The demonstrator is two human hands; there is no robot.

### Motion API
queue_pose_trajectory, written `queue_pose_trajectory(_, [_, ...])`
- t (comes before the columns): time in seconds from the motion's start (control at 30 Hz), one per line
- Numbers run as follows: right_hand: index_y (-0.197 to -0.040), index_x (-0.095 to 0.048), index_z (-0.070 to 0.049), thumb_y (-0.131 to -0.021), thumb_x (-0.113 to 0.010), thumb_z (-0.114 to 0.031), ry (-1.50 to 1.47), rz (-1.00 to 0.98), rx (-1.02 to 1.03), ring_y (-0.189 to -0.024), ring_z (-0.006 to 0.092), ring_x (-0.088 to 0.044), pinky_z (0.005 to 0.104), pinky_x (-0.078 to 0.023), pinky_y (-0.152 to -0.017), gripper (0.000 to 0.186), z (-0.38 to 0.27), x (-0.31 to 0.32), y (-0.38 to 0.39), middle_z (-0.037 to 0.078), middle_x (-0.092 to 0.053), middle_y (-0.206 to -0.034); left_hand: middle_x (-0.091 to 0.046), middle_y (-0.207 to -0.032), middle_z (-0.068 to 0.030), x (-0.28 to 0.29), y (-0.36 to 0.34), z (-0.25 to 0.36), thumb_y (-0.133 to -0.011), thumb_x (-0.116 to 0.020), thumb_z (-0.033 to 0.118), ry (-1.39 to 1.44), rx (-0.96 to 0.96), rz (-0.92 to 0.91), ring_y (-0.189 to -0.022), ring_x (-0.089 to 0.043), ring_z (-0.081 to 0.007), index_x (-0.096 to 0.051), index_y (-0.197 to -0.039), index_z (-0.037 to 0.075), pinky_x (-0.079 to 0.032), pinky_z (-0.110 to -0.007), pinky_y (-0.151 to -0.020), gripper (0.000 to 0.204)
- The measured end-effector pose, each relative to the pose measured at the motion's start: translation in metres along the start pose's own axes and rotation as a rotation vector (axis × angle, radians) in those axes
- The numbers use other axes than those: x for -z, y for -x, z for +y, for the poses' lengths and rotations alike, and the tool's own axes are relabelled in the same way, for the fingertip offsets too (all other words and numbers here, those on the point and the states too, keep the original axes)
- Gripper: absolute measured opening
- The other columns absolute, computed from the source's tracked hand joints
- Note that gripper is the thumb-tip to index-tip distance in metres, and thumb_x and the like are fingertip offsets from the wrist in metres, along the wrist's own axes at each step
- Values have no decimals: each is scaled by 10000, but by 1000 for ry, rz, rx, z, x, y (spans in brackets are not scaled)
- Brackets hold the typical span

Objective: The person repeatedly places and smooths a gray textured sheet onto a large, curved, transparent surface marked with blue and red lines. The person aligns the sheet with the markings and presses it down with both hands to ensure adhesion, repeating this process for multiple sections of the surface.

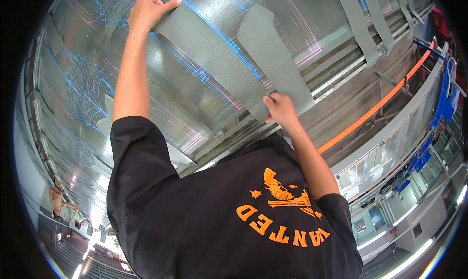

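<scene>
A long grey strip of finely ribbed sheet material [209, 55] slants across the metal table, from far left to the near edge. At its far end my left hand [150, 12] pinches the corner between thumb and fingers. My right hand [281, 108] is closed on the near end, thumb on top, by the table's front rail. Just right of it lies a second cut grey piece [273, 45], angled at its far tip and apart from my left hand. Whether the held strip is raised off the surface is hard to tell.
Blue and pink lines cover the metal table [170, 79]. More grey strips [358, 25] overhang its edge at the far right. A metal rail [336, 81] runs along the front, with an orange bar [375, 103] beyond. Another marked table [385, 157] stands to the right.
</scene>
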State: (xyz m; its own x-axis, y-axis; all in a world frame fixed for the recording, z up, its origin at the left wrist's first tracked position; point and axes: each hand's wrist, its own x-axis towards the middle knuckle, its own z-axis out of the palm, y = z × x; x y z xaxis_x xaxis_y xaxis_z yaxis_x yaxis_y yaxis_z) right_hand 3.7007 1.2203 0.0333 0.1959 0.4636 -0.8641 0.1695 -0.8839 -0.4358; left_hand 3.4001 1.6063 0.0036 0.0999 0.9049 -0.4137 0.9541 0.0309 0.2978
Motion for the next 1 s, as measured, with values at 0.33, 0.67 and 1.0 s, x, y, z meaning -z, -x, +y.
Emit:
queue_pose_trajectory(0.33, [-782,-561,41,-1033,-647,-224,-6,-7,-69,-536,193,-678,344,-573,-473,374,-9,-1,0,96,-589,-642,-684,-1022,-112,9,28,31,-758,-749,771,-490,-188,387,-982,-683,-301,-698,-1039,89,-496,-470,-857,739])
queue_pose_trajectory(0.67, [-814,-584,50,-1032,-629,-208,-1,-1,-53,-537,225,-711,352,-566,-491,340,-9,-1,2,134,-643,-634,-271,-1698,-229,-137,183,73,-1022,-501,591,-208,-656,243,-1599,-198,-366,-328,-1640,82,-180,-564,-1271,819])
queue_pose_trajectory(1.0, [-1126,-651,64,-1016,-670,-196,45,60,122,-575,159,-683,328,-549,-511,283,-4,15,34,118,-687,-773,-261,-1719,-149,-193,295,87,-1034,-475,574,-101,-898,-20,-1594,-223,-322,-374,-1621,95,-164,-533,-1285,764])
